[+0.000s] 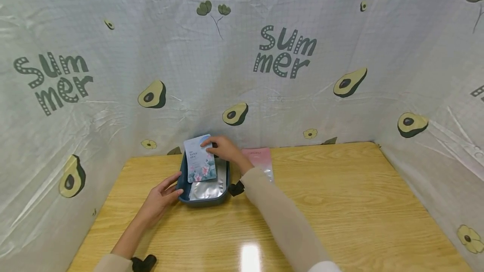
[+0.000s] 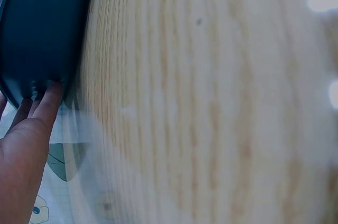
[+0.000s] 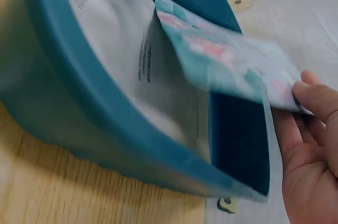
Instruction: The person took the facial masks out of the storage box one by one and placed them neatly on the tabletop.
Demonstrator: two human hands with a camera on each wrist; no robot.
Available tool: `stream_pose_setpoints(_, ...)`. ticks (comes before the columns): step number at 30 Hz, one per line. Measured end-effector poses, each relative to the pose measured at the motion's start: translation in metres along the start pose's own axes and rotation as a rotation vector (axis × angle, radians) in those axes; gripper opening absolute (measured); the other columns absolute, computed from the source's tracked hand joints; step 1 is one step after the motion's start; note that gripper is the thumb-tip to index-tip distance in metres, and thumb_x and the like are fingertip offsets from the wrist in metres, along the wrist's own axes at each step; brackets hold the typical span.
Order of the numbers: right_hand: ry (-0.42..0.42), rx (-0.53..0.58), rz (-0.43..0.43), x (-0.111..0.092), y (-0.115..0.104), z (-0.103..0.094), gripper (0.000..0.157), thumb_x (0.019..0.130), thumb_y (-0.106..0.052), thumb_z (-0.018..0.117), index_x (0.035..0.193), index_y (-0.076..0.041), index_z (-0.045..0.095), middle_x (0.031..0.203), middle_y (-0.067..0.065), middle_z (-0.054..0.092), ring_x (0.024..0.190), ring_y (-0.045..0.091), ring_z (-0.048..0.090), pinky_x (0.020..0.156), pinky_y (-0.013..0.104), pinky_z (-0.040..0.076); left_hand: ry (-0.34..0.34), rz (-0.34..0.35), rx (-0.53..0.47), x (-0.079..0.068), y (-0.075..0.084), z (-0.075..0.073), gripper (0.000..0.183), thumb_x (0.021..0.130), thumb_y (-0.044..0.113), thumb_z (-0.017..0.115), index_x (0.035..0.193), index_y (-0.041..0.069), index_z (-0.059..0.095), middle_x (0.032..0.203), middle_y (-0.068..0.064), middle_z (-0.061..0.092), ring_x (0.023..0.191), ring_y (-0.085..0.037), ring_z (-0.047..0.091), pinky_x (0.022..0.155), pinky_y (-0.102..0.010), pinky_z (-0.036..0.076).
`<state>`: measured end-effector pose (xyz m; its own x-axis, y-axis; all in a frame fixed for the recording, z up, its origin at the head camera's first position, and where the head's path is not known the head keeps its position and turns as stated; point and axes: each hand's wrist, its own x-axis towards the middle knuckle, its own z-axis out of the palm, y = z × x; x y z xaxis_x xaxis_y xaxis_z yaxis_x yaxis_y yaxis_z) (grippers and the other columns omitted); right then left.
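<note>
A dark blue storage bin (image 1: 205, 201) stands on the table near the wall, with a silver sachet (image 1: 208, 189) marked 23ml lying inside. My left hand (image 1: 160, 200) holds the bin's left side, its thumb at the rim and its fingers (image 2: 48, 102) along the outer wall. Between right thumb and fingers I pinch a pale blue, flower-printed sheet mask packet (image 1: 200, 160) by one end. It is tilted over the bin, its other end above the silver sachet. My right hand (image 3: 311, 145) is beyond the bin's far end in the right wrist view.
A pink packet (image 1: 261, 158) lies on the wooden table (image 1: 340, 196) just right of the bin, partly hidden by my right forearm. A white curtain (image 1: 287, 108) printed with avocados hangs close behind the table and on both sides.
</note>
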<state>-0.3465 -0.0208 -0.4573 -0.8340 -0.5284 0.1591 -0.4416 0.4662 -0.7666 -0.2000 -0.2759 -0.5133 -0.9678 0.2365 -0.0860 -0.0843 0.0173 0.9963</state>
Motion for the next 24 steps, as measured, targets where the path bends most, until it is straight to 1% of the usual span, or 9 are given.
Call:
stream_pose_setpoints(3, 0.005, 0.023, 0.008, 0.0, -0.002, 0.003, 0.033, 0.096, -0.01, 0.071, 0.129, -0.013, 0.07, 0.127, 0.007, 0.066, 0.097, 0.016, 0.058, 0.082, 0.022, 0.048, 0.0, -0.005, 0.006, 0.0, 0.0, 0.001, 0.068, 0.101, 0.007, 0.063, 0.159, 0.002, 0.027, 0.165, -0.019, 0.021, 0.127, -0.002, 0.051, 0.099, -0.019, 0.049)
stream_pose_setpoints(5, 0.012, 0.034, 0.001, 0.001, -0.001, 0.006, 0.043, 0.093, -0.008, 0.074, 0.135, -0.013, 0.067, 0.137, 0.009, 0.061, 0.11, 0.019, 0.057, 0.093, 0.026, 0.049, -0.001, -0.003, 0.011, 0.0, 0.0, 0.001, 0.068, 0.101, 0.008, 0.063, 0.159, 0.002, 0.027, 0.165, -0.018, 0.021, 0.128, -0.003, 0.051, 0.099, -0.019, 0.049)
stream_pose_setpoints(6, 0.013, 0.04, -0.002, 0.001, 0.0, 0.007, 0.047, 0.092, -0.006, 0.075, 0.137, -0.012, 0.065, 0.14, 0.011, 0.059, 0.113, 0.02, 0.056, 0.096, 0.028, 0.049, -0.003, -0.002, 0.011, 0.0, 0.001, 0.001, 0.068, 0.101, 0.008, 0.062, 0.159, 0.002, 0.027, 0.165, -0.018, 0.021, 0.128, -0.004, 0.051, 0.099, -0.019, 0.049)
stream_pose_setpoints(8, 0.014, 0.042, -0.009, 0.0, 0.0, 0.008, 0.052, 0.091, -0.004, 0.075, 0.14, -0.012, 0.062, 0.143, 0.011, 0.056, 0.116, 0.022, 0.055, 0.098, 0.031, 0.049, -0.002, -0.001, 0.01, 0.0, 0.002, 0.001, 0.068, 0.101, 0.008, 0.062, 0.159, 0.002, 0.027, 0.165, -0.019, 0.021, 0.128, -0.004, 0.051, 0.099, -0.019, 0.049)
stream_pose_setpoints(16, 0.039, 0.049, -0.052, -0.004, 0.0, 0.008, 0.056, 0.092, -0.004, 0.074, 0.145, -0.012, 0.057, 0.146, 0.011, 0.053, 0.126, 0.023, 0.052, 0.108, 0.033, 0.043, 0.005, 0.007, -0.001, -0.001, 0.003, 0.0, 0.069, 0.101, 0.006, 0.062, 0.159, 0.0, 0.025, 0.163, -0.022, 0.021, 0.125, -0.002, 0.054, 0.097, -0.019, 0.051)
stream_pose_setpoints(18, 0.051, 0.069, -0.062, -0.006, 0.0, 0.007, 0.056, 0.092, -0.002, 0.074, 0.145, -0.011, 0.056, 0.147, 0.012, 0.052, 0.13, 0.024, 0.05, 0.111, 0.034, 0.041, 0.006, 0.008, 0.004, -0.001, 0.002, 0.0, 0.069, 0.101, 0.006, 0.062, 0.159, -0.001, 0.025, 0.163, -0.022, 0.022, 0.125, -0.003, 0.054, 0.097, -0.019, 0.051)
stream_pose_setpoints(22, 0.063, 0.148, -0.056, -0.013, 0.0, 0.002, 0.056, 0.093, -0.001, 0.072, 0.145, -0.011, 0.056, 0.151, 0.011, 0.049, 0.136, 0.025, 0.046, 0.114, 0.038, 0.039, 0.0, 0.011, 0.008, -0.001, 0.001, 0.0, 0.069, 0.101, 0.006, 0.062, 0.159, -0.001, 0.025, 0.163, -0.023, 0.022, 0.126, -0.003, 0.053, 0.097, -0.019, 0.051)
stream_pose_setpoints(24, 0.07, 0.155, -0.06, -0.016, 0.001, -0.002, 0.056, 0.093, -0.002, 0.072, 0.146, -0.012, 0.056, 0.152, 0.011, 0.047, 0.138, 0.026, 0.045, 0.116, 0.04, 0.038, 0.001, 0.012, 0.009, -0.001, 0.001, 0.001, 0.068, 0.101, 0.006, 0.062, 0.159, 0.0, 0.026, 0.163, -0.022, 0.022, 0.126, -0.003, 0.053, 0.097, -0.019, 0.051)
